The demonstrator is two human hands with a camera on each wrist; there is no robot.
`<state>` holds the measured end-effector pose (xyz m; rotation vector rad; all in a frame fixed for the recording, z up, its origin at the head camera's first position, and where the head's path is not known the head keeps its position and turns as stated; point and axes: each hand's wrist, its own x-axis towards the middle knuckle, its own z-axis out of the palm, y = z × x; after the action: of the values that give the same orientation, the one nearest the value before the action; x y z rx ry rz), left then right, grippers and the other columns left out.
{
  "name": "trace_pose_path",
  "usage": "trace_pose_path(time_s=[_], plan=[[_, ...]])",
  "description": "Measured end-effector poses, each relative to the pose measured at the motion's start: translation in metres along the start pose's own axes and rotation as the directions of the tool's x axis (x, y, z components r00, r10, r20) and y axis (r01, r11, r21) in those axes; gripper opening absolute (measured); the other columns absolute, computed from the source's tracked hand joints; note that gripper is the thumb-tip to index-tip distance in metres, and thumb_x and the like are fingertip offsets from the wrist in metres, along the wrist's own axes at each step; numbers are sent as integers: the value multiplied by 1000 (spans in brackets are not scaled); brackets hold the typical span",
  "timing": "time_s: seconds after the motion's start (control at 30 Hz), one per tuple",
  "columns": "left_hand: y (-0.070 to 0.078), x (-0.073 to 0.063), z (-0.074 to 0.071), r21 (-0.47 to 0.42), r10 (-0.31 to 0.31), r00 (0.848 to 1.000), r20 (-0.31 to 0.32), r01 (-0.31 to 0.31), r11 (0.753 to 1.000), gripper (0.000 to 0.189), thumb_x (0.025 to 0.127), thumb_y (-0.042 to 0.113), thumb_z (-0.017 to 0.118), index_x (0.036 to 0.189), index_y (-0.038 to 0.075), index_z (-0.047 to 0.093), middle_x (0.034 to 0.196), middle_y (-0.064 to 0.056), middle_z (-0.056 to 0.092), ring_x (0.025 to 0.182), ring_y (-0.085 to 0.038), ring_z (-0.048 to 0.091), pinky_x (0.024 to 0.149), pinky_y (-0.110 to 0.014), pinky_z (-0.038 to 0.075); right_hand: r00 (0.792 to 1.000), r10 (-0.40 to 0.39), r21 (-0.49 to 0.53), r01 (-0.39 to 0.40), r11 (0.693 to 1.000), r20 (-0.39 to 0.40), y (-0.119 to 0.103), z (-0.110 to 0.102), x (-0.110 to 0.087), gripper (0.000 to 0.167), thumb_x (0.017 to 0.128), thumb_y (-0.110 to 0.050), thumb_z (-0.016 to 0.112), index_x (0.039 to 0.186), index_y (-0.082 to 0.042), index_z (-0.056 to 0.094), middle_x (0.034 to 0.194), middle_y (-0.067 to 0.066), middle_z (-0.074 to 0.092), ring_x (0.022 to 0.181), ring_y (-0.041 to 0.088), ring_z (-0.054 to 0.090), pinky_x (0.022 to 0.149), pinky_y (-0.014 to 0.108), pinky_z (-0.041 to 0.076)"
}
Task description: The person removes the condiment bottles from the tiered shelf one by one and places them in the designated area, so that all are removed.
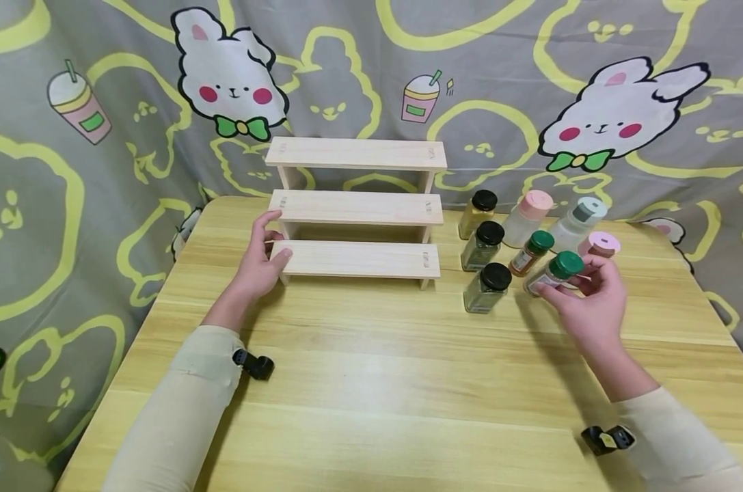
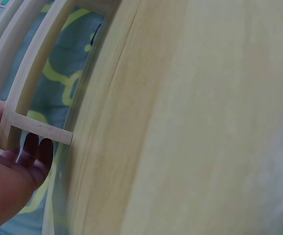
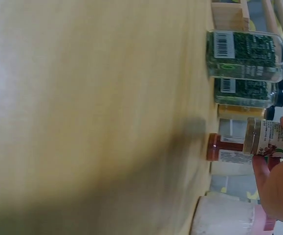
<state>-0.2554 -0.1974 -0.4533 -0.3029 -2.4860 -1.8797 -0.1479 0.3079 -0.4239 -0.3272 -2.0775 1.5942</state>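
Observation:
A three-tier wooden step shelf [image 1: 355,260] stands on the table. My left hand [image 1: 262,263] holds its left end at the lowest tier; in the left wrist view its thumb and fingers lie around the board's end and its leg [image 2: 43,129]. My right hand [image 1: 595,301] grips a green-capped spice jar [image 1: 552,270]. In the right wrist view this labelled jar [image 3: 271,138] hangs above the table, its base apart from the wood. Beside it stands a smaller-looking green-capped jar [image 1: 530,254] with reddish contents. Three black-capped jars [image 1: 487,288] stand to its left.
Behind the right hand stand a pink-capped bottle [image 1: 528,219], a bottle with a pale blue-grey cap [image 1: 579,224] and a pink-lidded container [image 1: 600,244]. A patterned grey curtain [image 1: 346,82] hangs behind the light wooden table [image 1: 371,383].

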Motion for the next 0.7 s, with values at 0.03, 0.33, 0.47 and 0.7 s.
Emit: trace_pose_path(time_s=[0.03,0.33,0.47,0.7], plan=[[1,0,0,-4,-5,1000,2,5,1000,70,98,-8,51,154,24,24,121,-22,40,96,-28,45,77,-30,43,1000,2,-14,-2,1000,4,2,0,-1,57,64,21,82,107,-7,59,99,7,56,82,13,62,68,17,53],[34,-12,2,15,-14,1000,25,14,1000,64,98,-10,49,152,12,23,119,-29,39,96,-32,44,76,-30,41,996,76,-85,-72,994,43,15,3,-11,57,66,18,83,106,-11,56,101,3,55,85,12,61,71,18,52],[38,-14,3,10,-24,999,26,24,1000,64,98,-10,49,152,13,23,120,-29,38,97,-32,44,77,-30,41,995,91,-87,-87,992,45,19,3,-14,57,66,19,82,107,-10,55,101,3,55,86,12,60,71,18,52],[36,-13,3,-3,-25,999,21,25,1000,65,97,-11,49,152,13,23,121,-29,38,98,-32,44,78,-30,42,995,70,-108,-63,992,65,24,4,-15,57,66,17,83,108,-9,54,101,3,53,86,11,61,72,18,52]])
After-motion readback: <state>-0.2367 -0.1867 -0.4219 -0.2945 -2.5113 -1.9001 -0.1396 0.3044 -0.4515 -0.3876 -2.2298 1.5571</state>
